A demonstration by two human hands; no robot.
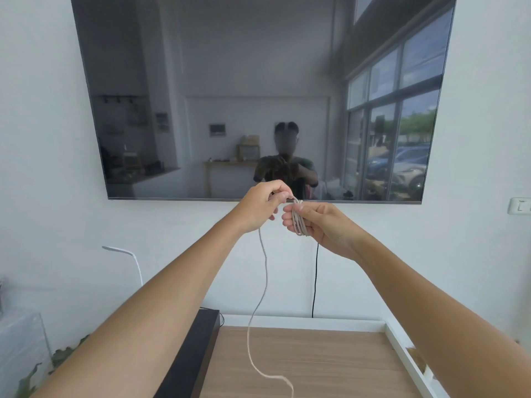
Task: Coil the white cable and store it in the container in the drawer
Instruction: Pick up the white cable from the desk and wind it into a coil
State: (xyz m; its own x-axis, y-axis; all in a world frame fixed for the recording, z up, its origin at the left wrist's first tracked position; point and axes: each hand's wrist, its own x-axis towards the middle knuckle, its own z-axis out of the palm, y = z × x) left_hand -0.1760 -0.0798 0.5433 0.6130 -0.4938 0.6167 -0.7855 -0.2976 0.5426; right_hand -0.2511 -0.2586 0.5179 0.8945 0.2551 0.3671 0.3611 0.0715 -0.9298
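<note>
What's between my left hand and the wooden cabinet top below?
In the head view, only the white cable's loose length hanging from left hand to wooden top.

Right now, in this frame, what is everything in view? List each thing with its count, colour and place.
Wall-mounted flat screen: one, dark and reflective, upper centre on the white wall.
Thin white cable: one, several loops around the right hand's fingers, the free length hanging to the wooden top.
Thin black cord: one, hanging down the wall below the screen.
Long black box-shaped bar: one, lower centre, left of the wooden top.
Light wooden top with white edging: one, lower right.
White bent-neck lamp: one, left by the wall.
White wall socket: one, right edge.
Green leaves: a few, lower left.
Left hand: one, pinching the cable.
Right hand: one, holding the coil.
</note>
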